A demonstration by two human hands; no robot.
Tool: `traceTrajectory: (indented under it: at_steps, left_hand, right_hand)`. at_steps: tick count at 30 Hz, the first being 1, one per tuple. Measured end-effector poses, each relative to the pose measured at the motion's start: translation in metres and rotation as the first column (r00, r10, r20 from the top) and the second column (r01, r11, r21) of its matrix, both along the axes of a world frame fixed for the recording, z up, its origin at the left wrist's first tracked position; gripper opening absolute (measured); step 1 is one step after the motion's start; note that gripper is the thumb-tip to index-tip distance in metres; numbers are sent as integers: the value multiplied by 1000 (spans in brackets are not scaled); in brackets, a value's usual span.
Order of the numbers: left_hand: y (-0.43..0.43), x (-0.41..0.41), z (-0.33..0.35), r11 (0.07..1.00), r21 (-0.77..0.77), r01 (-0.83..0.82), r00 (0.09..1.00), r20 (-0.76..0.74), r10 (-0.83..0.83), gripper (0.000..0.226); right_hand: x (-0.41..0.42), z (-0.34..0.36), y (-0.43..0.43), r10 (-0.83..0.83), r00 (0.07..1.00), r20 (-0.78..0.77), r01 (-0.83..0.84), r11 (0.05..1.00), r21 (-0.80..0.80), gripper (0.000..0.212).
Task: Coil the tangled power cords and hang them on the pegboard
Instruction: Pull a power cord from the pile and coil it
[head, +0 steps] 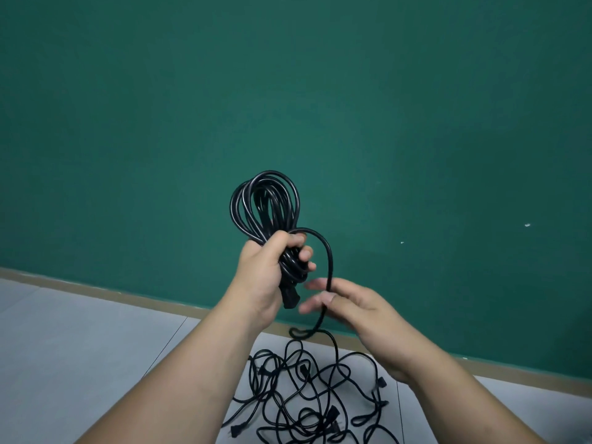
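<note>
My left hand [272, 270] grips a coil of black power cord [266, 203] held up in front of the green wall, its loops standing above my fist. A black plug end [290, 299] hangs just below that fist. From the coil a loose strand [330, 261] arcs right and down. My right hand [346, 306] pinches this strand between thumb and fingers. The strand runs down to a tangled pile of black cords [307, 395] on the floor between my forearms. No pegboard is in view.
A green wall [288, 91] fills most of the view, with a tan baseboard [96, 290] along its foot. Grey floor tiles [80, 347] lie below. Two small pale marks [527, 224] sit on the wall at the right.
</note>
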State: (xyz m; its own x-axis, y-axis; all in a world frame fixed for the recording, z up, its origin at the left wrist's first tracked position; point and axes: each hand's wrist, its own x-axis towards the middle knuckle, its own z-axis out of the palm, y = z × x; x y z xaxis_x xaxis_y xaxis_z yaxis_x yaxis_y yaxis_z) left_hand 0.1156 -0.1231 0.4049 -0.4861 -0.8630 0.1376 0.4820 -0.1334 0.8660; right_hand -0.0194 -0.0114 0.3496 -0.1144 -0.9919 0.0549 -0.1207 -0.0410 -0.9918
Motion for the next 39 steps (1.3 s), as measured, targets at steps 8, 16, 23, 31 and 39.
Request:
traceTrajectory:
  at_steps: [8, 16, 23, 31, 39]
  left_hand:
    - [-19, 10, 0, 998, 20, -56, 998, -2, 56, 13]
    - [-10, 4, -21, 929, -48, 366, 819, 491, -297, 14]
    - [12, -7, -25, 828, -208, 521, 698, 662, -273, 22]
    - [20, -12, -25, 844, -213, 492, 722, 642, -259, 11]
    - [25, -19, -31, 915, -209, 346, 825, 533, -190, 10]
  right_hand:
    - [-26, 7, -1, -559, 816, 144, 574, 759, -308, 2]
    - [-16, 17, 8, -769, 637, -43, 650, 566, -507, 10]
    - [-37, 20, 12, -849, 484, -212, 711, 523, -470, 14]
    - [-44, 22, 10, -645, 757, 102, 651, 733, -196, 18]
    - [-31, 25, 11, -461, 872, 162, 488, 839, -240, 22]
